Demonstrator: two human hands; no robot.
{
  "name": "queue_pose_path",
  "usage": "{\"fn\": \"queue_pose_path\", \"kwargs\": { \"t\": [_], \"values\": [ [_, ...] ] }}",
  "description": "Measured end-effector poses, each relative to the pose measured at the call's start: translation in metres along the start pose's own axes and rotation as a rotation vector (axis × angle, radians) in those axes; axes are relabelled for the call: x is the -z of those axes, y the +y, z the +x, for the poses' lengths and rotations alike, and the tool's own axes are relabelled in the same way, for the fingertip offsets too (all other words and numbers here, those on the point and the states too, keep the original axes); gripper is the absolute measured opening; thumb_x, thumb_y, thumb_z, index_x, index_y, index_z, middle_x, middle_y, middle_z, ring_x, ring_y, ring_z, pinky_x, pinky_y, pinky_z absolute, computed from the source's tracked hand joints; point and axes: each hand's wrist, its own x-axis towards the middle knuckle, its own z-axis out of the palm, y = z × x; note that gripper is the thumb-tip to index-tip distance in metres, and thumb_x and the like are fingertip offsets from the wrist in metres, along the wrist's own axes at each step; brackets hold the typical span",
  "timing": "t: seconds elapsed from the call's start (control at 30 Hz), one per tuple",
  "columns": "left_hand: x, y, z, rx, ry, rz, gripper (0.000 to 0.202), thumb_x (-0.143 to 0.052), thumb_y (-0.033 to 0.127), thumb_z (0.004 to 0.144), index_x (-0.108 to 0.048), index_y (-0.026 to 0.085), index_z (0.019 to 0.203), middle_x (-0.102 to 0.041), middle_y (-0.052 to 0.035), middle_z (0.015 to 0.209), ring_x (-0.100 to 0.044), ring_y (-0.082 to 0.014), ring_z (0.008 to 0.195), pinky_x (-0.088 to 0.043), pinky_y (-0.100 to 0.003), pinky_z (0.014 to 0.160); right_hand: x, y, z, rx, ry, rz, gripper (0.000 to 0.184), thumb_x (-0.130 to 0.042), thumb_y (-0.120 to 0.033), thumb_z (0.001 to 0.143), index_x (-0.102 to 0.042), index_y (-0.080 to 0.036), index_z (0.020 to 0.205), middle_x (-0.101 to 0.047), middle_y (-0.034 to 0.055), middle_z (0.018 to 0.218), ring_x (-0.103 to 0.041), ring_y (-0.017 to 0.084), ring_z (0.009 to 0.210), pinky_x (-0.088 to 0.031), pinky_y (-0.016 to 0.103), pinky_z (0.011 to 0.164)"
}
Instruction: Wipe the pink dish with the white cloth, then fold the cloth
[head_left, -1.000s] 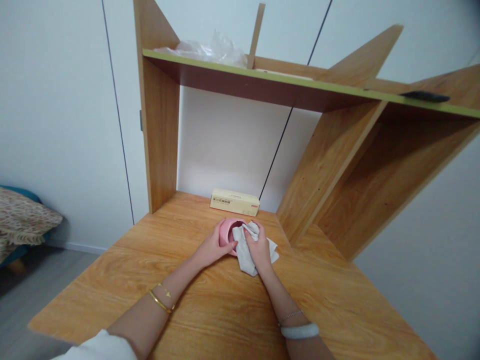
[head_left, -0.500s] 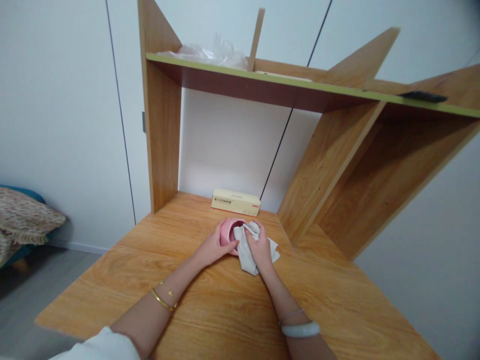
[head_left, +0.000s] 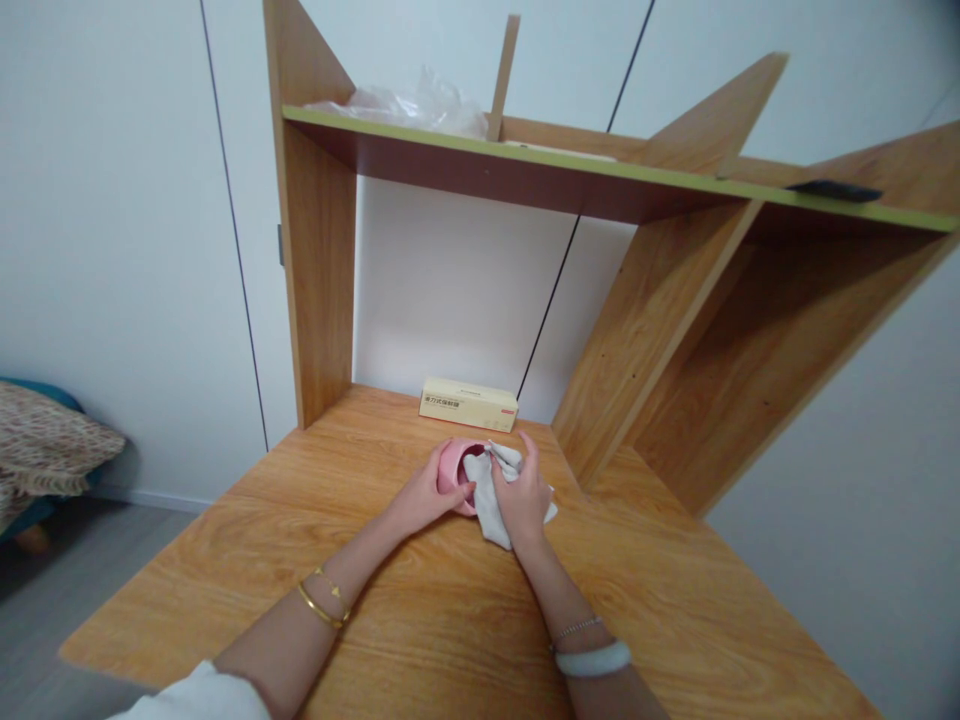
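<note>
Both hands grip: left hand (head_left: 424, 497) clasps pink bowl (head_left: 452, 467), right hand (head_left: 521, 495) pinches grey cloth (head_left: 487, 500)

Both forearms stretch toward 12 o'clock; the left hand (head_left: 420, 497) curls closed, the right hand (head_left: 521, 492) beside it, fingers bent.

Pink bowl (head_left: 451, 470): small, tipped on its side on the wooden surface (head_left: 420, 620), opening facing right. White cloth (head_left: 489, 497): crumpled, one end tucked into the bowl's opening, remainder draped on the surface.
</note>
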Motion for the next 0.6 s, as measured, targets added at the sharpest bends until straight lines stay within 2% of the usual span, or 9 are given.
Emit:
{"fn": "queue_pose_path", "kwargs": {
  "t": [0.1,0.23,0.3,0.47,0.6],
  "values": [
    [0.000,0.004,-0.001,-0.007,0.001,0.022,0.070,-0.061,0.039,0.073,-0.030,0.016,0.131,-0.049,-0.0109,0.125,-0.048,-0.0225,0.111,-0.036,-0.034,0.096,0.001,0.000,0.001,0.083,-0.040,-0.078,0.060,-0.050,-0.042,0.075,-0.033,-0.021,0.129,-0.064,0.0073,0.095,-0.061,0.024,0.082,-0.041,0.030,0.065],
    [0.000,0.010,-0.002,0.003,-0.018,0.065,0.074,-0.062,0.039,0.071,-0.029,0.015,0.133,-0.050,-0.0119,0.123,-0.051,-0.0239,0.108,-0.039,-0.035,0.093,-0.002,0.006,0.002,0.034,-0.174,-0.169,0.052,-0.048,-0.040,0.077,-0.038,-0.023,0.125,-0.065,0.0060,0.090,-0.061,0.022,0.076,-0.039,0.028,0.059],
    [0.001,0.012,-0.002,0.006,-0.035,0.098,0.076,-0.062,0.040,0.071,-0.027,0.015,0.134,-0.050,-0.0124,0.123,-0.052,-0.0245,0.106,-0.040,-0.035,0.091,-0.002,0.006,0.002,0.020,-0.198,-0.197,0.050,-0.048,-0.040,0.078,-0.039,-0.023,0.124,-0.065,0.0054,0.085,-0.061,0.022,0.073,-0.038,0.028,0.058],
    [0.003,0.015,-0.003,-0.057,-0.090,0.205,0.079,-0.063,0.039,0.067,-0.027,0.018,0.135,-0.053,-0.0104,0.120,-0.053,-0.0255,0.104,-0.041,-0.035,0.089,0.003,0.000,0.004,0.154,-0.103,-0.347,0.054,-0.054,-0.036,0.075,-0.039,-0.024,0.125,-0.063,0.0071,0.084,-0.058,0.025,0.080,-0.037,0.030,0.065],
    [0.004,0.021,-0.005,-0.064,-0.101,0.302,0.077,-0.064,0.032,0.065,-0.031,0.023,0.134,-0.056,-0.0081,0.116,-0.054,-0.0271,0.102,-0.040,-0.036,0.088,0.008,0.000,0.005,0.253,-0.079,-0.353,0.053,-0.053,-0.028,0.075,-0.040,-0.024,0.126,-0.063,0.0058,0.080,-0.057,0.024,0.079,-0.037,0.031,0.066]
  ]
}}
